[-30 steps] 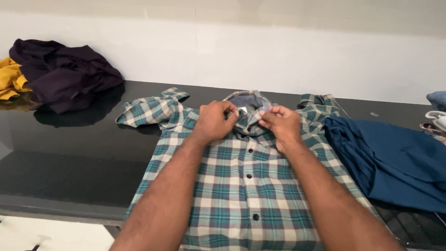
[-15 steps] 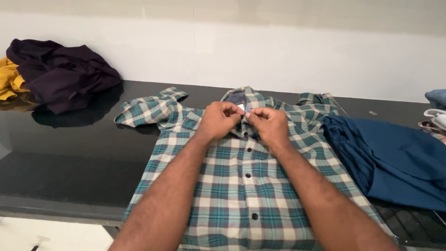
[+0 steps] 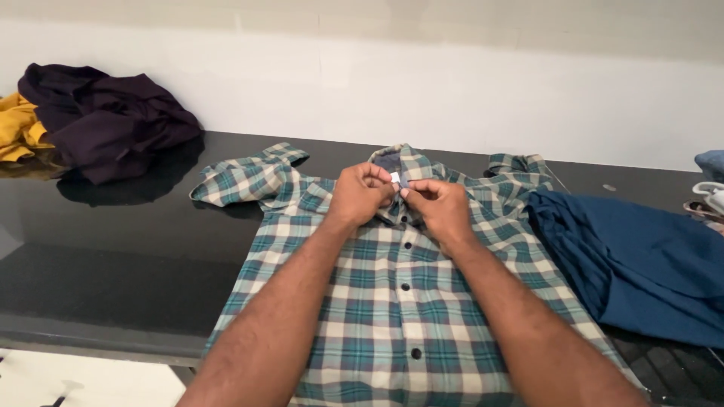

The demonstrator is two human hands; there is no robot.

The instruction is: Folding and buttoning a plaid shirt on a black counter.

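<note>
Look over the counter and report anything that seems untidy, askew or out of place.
The plaid shirt lies flat, both hands pinching its collar. Its left sleeve is bunched and skewed. A dark garment and yellow cloth sit crumpled at far left; a blue garment overlaps the shirt's right edge.

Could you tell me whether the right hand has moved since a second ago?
Yes. The right hand has shifted left along the plaid shirt, away from the blue garment, closing on the left hand at the collar.
</note>
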